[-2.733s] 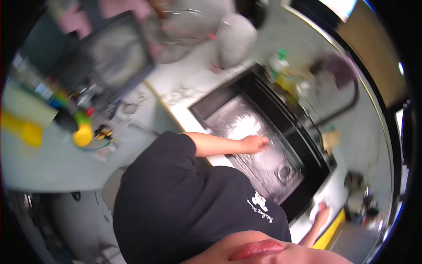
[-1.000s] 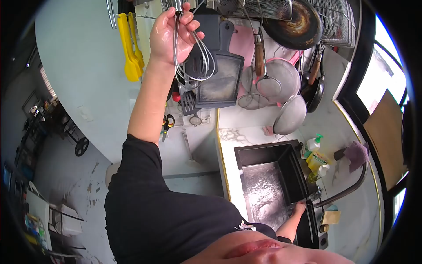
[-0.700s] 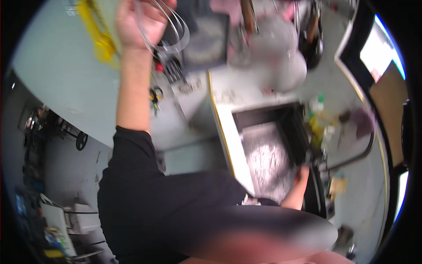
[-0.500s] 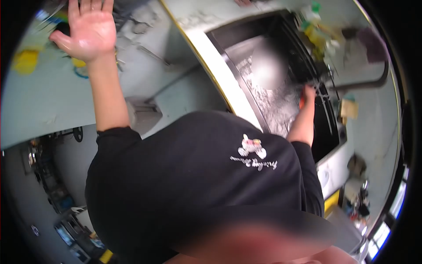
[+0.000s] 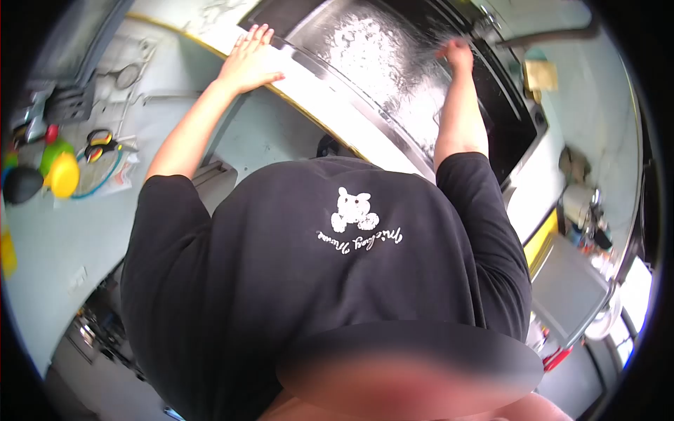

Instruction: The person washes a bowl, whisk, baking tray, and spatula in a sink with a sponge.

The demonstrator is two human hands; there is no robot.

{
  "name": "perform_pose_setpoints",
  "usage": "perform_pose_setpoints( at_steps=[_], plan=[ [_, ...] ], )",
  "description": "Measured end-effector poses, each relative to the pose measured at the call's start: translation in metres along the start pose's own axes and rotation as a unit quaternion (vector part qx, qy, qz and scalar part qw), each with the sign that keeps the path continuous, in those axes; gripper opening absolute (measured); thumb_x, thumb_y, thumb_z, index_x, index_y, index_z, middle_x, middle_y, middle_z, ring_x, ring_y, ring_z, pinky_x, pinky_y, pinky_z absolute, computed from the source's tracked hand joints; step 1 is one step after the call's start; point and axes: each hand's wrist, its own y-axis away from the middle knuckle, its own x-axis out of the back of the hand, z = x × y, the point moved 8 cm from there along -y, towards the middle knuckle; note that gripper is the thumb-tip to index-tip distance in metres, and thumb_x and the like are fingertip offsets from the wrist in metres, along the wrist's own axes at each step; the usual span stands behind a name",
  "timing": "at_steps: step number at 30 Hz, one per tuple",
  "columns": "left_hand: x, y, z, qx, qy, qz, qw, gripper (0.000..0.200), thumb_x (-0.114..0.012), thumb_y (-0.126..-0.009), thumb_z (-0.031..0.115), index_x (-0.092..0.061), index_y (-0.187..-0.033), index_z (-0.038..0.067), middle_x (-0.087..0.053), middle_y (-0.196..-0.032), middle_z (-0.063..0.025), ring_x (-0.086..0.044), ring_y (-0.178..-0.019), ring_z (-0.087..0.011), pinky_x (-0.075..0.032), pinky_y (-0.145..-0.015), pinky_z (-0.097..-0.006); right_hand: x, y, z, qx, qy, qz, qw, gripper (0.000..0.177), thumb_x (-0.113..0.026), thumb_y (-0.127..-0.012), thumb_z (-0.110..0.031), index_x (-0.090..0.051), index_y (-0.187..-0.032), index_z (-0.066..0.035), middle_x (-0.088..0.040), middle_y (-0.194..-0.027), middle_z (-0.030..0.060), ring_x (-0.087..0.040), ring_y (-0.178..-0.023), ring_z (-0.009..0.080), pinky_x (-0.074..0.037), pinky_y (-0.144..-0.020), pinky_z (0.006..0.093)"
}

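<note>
My left hand (image 5: 247, 64) lies with fingers apart on the white counter edge (image 5: 309, 81), in front of the black sink (image 5: 502, 130). Over the far right side of the basin is my right hand (image 5: 458, 55), its fingers curled in. Whatever they hold, if anything, is hidden. Fine streams of water spray out beside that hand. Rippling, bright water (image 5: 368, 45) covers the basin floor.
A dark faucet spout (image 5: 551, 36) and a tan sponge (image 5: 540, 75) are beyond the sink. On the left hang scissors (image 5: 102, 146), a yellow utensil (image 5: 63, 175), a black one (image 5: 22, 184) and a strainer (image 5: 128, 76). A grey lidded box (image 5: 570, 284) stands at right.
My left hand has come from a raised, open pose down to the counter edge. My right hand remains in the sink area. The view has shifted, and the white blur over the basin is gone.
</note>
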Motion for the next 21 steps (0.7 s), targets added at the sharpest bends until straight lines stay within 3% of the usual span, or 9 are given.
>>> perform_pose_setpoints(
  at_steps=[5,7,9,12,17,18,19,20,21],
  plan=[
    [0.008,-0.008,0.127,-0.187,0.022,-0.066,0.98,0.097,-0.068,-0.063,0.05,-0.026,-0.135,0.0,-0.026,-0.142,-0.0149,-0.018,-0.134,-0.0242,-0.01,-0.11,-0.0394,0.054,0.057,0.01,0.008,0.157,-0.018,0.987,0.022,-0.043,-0.09,-0.025,-0.06,-0.091,-0.01,-0.065,-0.071,0.003,-0.062,-0.074,0.0178,-0.046,-0.073,0.0303],
    [-0.003,0.001,0.209,-0.288,0.01,-0.098,0.952,0.097,-0.07,-0.061,0.05,-0.03,-0.133,-0.003,-0.03,-0.139,-0.0173,-0.023,-0.132,-0.0259,-0.014,-0.109,-0.0398,0.086,0.089,0.012,0.058,0.058,0.053,0.995,0.015,-0.052,-0.077,-0.017,-0.058,-0.082,-0.004,-0.061,-0.066,0.0139,-0.06,-0.059,0.0256,-0.047,-0.059,0.0354],
    [0.001,0.01,0.286,-0.324,0.116,-0.114,0.932,0.1,-0.07,-0.06,0.053,-0.032,-0.131,-0.004,-0.031,-0.138,-0.0198,-0.025,-0.131,-0.0282,-0.017,-0.108,-0.041,0.115,0.125,0.013,0.01,0.086,0.03,0.996,0.011,-0.046,-0.08,-0.015,-0.053,-0.083,-0.007,-0.059,-0.07,0.0134,-0.059,-0.064,0.027,-0.046,-0.062,0.0348],
    [0.0,0.035,0.404,-0.373,0.144,-0.131,0.907,0.105,-0.065,-0.062,0.06,-0.025,-0.134,-0.005,-0.027,-0.14,-0.0203,-0.022,-0.132,-0.0291,-0.016,-0.109,-0.041,0.145,0.157,0.022,0.103,0.177,-0.006,0.979,0.014,-0.044,-0.079,-0.012,-0.054,-0.087,-0.007,-0.059,-0.077,0.0174,-0.059,-0.075,0.0328,-0.045,-0.068,0.0384],
    [-0.004,0.066,0.557,-0.374,0.163,-0.063,0.911,0.11,-0.053,-0.068,0.068,-0.011,-0.137,-0.006,-0.014,-0.143,-0.0227,-0.011,-0.135,-0.0305,-0.006,-0.111,-0.0392,0.193,0.24,-0.014,0.182,0.18,-0.028,0.966,0.019,-0.051,-0.075,-0.011,-0.054,-0.093,-0.005,-0.059,-0.08,0.0174,-0.058,-0.079,0.0323,-0.046,-0.07,0.0378],
    [-0.007,0.061,0.572,-0.354,0.192,-0.032,0.915,0.109,-0.054,-0.068,0.068,-0.012,-0.136,-0.006,-0.012,-0.143,-0.0237,-0.011,-0.135,-0.0315,-0.009,-0.11,-0.0406,0.206,0.256,-0.017,0.14,0.167,-0.028,0.976,0.022,-0.054,-0.072,-0.008,-0.054,-0.094,-0.005,-0.058,-0.078,0.0157,-0.058,-0.076,0.0307,-0.046,-0.069,0.0368],
    [-0.001,0.053,0.584,-0.332,0.222,0.0,0.917,0.109,-0.054,-0.067,0.068,-0.013,-0.136,-0.007,-0.011,-0.143,-0.0247,-0.012,-0.134,-0.0325,-0.012,-0.11,-0.0419,0.217,0.269,-0.015,0.198,0.177,0.002,0.964,0.018,-0.053,-0.072,-0.006,-0.057,-0.089,-0.005,-0.058,-0.078,0.0153,-0.058,-0.075,0.0308,-0.046,-0.068,0.0375],
    [0.007,0.04,0.585,-0.309,0.296,0.049,0.902,0.101,-0.054,-0.069,0.067,-0.025,-0.131,-0.007,-0.026,-0.136,-0.0282,-0.028,-0.128,-0.0363,-0.027,-0.103,-0.0447,0.23,0.281,-0.008,0.222,0.182,0.035,0.957,0.015,-0.053,-0.071,-0.005,-0.058,-0.085,-0.005,-0.058,-0.077,0.0154,-0.057,-0.074,0.0311,-0.046,-0.067,0.0375],
    [0.01,0.025,0.582,-0.289,0.327,0.075,0.897,0.098,-0.053,-0.07,0.067,-0.028,-0.129,-0.007,-0.03,-0.133,-0.0278,-0.032,-0.125,-0.0361,-0.029,-0.101,-0.0444,0.242,0.294,-0.004,0.246,0.187,0.067,0.949,0.012,-0.052,-0.071,-0.004,-0.059,-0.081,-0.005,-0.059,-0.076,0.0154,-0.057,-0.073,0.0314,-0.045,-0.066,0.0375]
  ],
)
